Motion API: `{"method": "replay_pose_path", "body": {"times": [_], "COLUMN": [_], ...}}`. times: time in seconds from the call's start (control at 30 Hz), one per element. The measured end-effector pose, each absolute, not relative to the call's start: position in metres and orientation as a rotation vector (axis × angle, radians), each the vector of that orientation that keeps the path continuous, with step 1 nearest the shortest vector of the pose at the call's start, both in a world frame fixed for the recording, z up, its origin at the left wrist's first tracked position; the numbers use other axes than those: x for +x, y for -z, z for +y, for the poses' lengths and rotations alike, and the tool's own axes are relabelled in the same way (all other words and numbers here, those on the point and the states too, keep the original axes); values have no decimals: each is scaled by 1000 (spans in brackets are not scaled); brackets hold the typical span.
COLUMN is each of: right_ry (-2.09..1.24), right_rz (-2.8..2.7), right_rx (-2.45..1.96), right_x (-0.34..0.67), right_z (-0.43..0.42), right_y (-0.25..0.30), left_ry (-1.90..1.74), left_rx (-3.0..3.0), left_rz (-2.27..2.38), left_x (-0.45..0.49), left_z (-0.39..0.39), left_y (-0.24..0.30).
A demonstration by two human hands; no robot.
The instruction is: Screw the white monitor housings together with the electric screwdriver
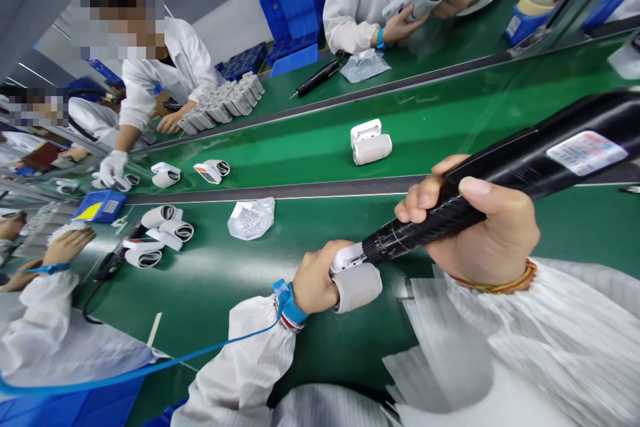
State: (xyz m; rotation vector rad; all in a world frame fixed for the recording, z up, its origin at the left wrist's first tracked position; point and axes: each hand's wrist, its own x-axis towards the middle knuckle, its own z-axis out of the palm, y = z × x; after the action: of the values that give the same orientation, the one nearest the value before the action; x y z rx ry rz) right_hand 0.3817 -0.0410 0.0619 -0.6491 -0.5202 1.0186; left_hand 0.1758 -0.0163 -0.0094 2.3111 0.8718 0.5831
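My right hand (pixel 483 223) is wrapped round a black electric screwdriver (pixel 520 160), its body slanting up to the right edge. The tool's tip meets the white housing of a small device with a rolled grey cuff (pixel 359 287), which looks like a wrist blood pressure monitor. My left hand (pixel 319 273) grips that device from the left, fingers partly hidden behind it. A blue strap with a cord circles my left wrist. Left of my hands, a clear bag of tiny screws (pixel 251 219) lies on the green bench (pixel 210 300).
Another cuffed device (pixel 371 142) sits on the green conveyor belt (pixel 300 140), with more further left. Several devices (pixel 160 233) and a blue tray (pixel 100 205) are on the bench at left. Co-workers sit across the belt and to my left; one holds cuffed devices (pixel 430 0).
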Motion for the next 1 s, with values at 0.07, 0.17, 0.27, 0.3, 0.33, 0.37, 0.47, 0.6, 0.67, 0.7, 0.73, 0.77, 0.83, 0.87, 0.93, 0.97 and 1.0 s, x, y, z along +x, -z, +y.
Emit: {"method": "replay_pose_path", "body": {"times": [0.07,0.17,0.27,0.3,0.33,0.37,0.47,0.6,0.67,0.7,0.73,0.77,0.83,0.87,0.93,0.97,1.0], "right_ry": [-1024,-1034,-1028,-1026,-1026,-1030,-1050,-1046,-1041,-1037,-1032,-1028,-1022,-1022,-1022,-1023,-1022], "right_rz": [-521,-515,-531,-542,-558,-580,-654,-704,-704,-700,-696,-692,-683,-681,-681,-685,-686], "right_rx": [-651,-657,-653,-647,-636,-622,-582,-571,-573,-575,-577,-579,-585,-588,-586,-582,-579], "right_x": [381,381,380,380,381,381,382,384,384,384,384,383,383,382,382,381,381], "right_z": [-41,-40,-40,-40,-40,-40,-41,-43,-44,-44,-44,-44,-44,-44,-43,-43,-43], "right_y": [-61,-60,-59,-59,-58,-58,-58,-61,-63,-63,-63,-63,-63,-62,-61,-61,-61], "left_ry": [-566,-552,-536,-532,-532,-536,-558,-545,-539,-537,-534,-532,-523,-519,-522,-529,-534], "left_rx": [2306,2283,2279,2284,2290,2294,2301,2292,2285,2284,2284,2285,2295,2301,2311,2314,2315], "left_rz": [889,891,890,894,894,890,867,864,866,869,874,879,889,891,886,879,869], "left_x": [176,176,177,178,179,179,181,182,182,181,181,181,181,181,181,181,181], "left_z": [-17,-17,-18,-17,-17,-17,-15,-13,-12,-12,-12,-12,-12,-12,-12,-12,-12], "left_y": [9,8,7,7,7,7,6,6,6,6,6,6,5,5,5,4,4]}}
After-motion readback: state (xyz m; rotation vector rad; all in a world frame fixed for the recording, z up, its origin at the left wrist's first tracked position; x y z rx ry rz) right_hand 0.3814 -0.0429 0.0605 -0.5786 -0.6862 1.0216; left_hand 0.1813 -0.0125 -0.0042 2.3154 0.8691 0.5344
